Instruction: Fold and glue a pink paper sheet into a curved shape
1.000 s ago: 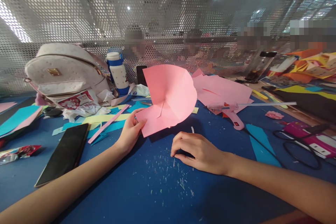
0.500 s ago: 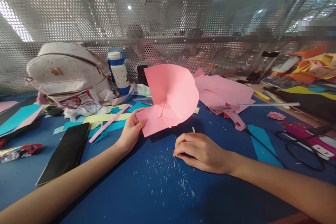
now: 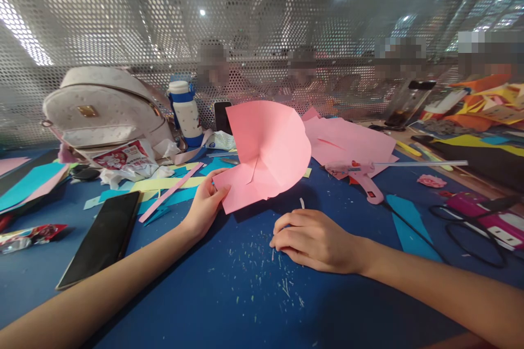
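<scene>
A sheet of pink paper [image 3: 282, 147], creased and curled with a rounded, scalloped outer edge and a slit near its middle, stands tilted above the blue table. My left hand [image 3: 207, 202] pinches its lower left corner between thumb and fingers. On the table to the right of the paper rests my right hand [image 3: 315, 237], its fingers curled together. Whether anything lies inside them is hidden. Small pale scraps [image 3: 284, 286] are scattered by its fingertips. Right of the paper lies a pink glue gun [image 3: 366, 182] with a clear glue stick in its back, partly over more pink sheets [image 3: 356, 139].
A white backpack [image 3: 106, 103], a white-and-blue bottle [image 3: 185, 112] and paper strips [image 3: 172, 192] fill the back left. A black phone [image 3: 100, 240] lies by my left forearm. At right are a blue strip [image 3: 413, 229], a magenta power strip [image 3: 483, 215] and a pink paper flower [image 3: 432, 180].
My right hand has sunk very slightly on the table. The pink paper and my left hand have hardly moved.
</scene>
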A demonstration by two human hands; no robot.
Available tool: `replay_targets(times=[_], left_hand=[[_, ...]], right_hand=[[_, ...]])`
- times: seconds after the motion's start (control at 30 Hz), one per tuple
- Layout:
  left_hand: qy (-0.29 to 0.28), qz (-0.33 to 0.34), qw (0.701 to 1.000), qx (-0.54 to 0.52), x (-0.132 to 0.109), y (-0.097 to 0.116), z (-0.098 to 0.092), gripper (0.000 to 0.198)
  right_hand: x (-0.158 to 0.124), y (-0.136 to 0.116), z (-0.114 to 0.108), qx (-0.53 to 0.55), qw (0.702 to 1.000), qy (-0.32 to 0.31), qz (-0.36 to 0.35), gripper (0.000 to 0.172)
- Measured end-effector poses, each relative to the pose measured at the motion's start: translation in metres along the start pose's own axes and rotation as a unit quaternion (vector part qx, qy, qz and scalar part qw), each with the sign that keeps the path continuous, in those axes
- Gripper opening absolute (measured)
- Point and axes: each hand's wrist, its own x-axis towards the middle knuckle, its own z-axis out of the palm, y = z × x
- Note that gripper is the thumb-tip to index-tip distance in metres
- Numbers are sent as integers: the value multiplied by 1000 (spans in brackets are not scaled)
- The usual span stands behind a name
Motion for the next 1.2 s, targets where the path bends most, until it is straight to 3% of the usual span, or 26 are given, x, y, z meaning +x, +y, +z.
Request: replay_targets(times=[1.2], left_hand=[[-7,8,1000,-6,2,-3,-3,49]], right_hand=[[-2,2,2,31,999,7,19,16]])
